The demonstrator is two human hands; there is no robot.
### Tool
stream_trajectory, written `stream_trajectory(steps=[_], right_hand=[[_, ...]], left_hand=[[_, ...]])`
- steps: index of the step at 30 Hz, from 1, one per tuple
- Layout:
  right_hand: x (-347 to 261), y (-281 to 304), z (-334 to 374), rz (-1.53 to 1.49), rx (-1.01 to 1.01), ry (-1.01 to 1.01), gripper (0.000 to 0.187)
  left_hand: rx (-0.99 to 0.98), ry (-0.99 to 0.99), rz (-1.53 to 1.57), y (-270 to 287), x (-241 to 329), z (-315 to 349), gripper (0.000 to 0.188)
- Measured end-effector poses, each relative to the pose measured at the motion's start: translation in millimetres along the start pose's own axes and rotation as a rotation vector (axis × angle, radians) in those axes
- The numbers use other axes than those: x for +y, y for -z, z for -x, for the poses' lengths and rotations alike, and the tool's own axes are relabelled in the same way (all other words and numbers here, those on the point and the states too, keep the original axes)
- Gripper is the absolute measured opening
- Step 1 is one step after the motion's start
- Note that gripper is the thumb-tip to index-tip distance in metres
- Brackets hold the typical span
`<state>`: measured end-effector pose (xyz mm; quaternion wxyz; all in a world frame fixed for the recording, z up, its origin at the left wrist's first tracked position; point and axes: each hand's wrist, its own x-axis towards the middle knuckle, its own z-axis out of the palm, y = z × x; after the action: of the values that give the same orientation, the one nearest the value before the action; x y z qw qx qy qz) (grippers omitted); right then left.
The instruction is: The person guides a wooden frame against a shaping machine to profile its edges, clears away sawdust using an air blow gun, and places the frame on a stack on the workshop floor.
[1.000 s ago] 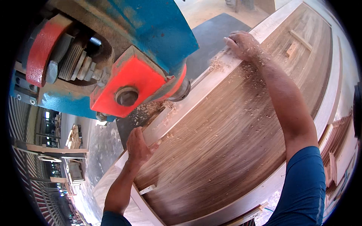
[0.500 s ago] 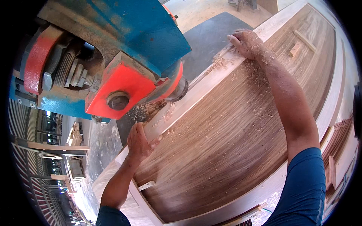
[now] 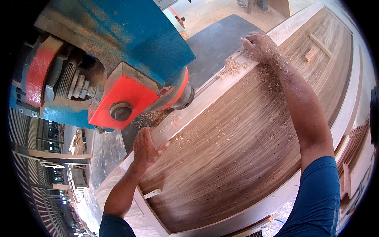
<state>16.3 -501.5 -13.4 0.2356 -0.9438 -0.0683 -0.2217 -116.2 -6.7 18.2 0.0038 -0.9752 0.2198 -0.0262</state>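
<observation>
A large framed wooden panel (image 3: 221, 158), brown inside with a pale raised frame (image 3: 215, 94), lies in front of me. My left hand (image 3: 146, 149) is closed around the frame's edge, its thumb on the inner side. Farther away to the right, my right hand (image 3: 260, 47) grips the same side of the frame, fingers curled over it. Between my hands, the round dark spindle (image 3: 185, 98) of a blue and red machine (image 3: 154, 39) sits right over the frame; its lower contact is hidden. Curled wood shavings (image 3: 236, 65) are piled beside my right hand.
A dark machine table (image 3: 221, 35) extends under the frame's far side. Small wood blocks (image 3: 310, 54) and a thin strip (image 3: 320, 45) lie on the panel. Stacked wooden pieces (image 3: 351, 158) stand at the right. Metal railings (image 3: 29, 158) and lumber show at the left.
The machine appears slightly lower and farther left in the picture, and the view has shifted a little. More shavings show beside my right hand. Both hands keep their hold on the frame.
</observation>
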Motion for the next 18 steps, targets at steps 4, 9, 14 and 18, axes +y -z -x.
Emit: stream_trajectory(steps=[4,9,14,18], right_hand=[[2.3,-0.3,0.4,-0.003,-0.024,-0.005,0.044],[-2.2,2.8,2.2,0.016,-0.02,-0.023,0.044],[-8.2,4.8,10.6,0.016,0.062,-0.033,0.043],[-7.1,4.5,9.6,-0.004,0.026,-0.034,0.044]], left_hand=[[0.011,-0.021,0.019,0.2,-0.9,-2.1,0.076],[0.032,-0.046,0.007,-1.9,-3.7,-2.9,0.075],[0.038,-0.064,0.005,-4.6,-7.0,-2.9,0.075],[0.011,-0.048,-0.009,-4.7,-8.9,-3.0,0.076]])
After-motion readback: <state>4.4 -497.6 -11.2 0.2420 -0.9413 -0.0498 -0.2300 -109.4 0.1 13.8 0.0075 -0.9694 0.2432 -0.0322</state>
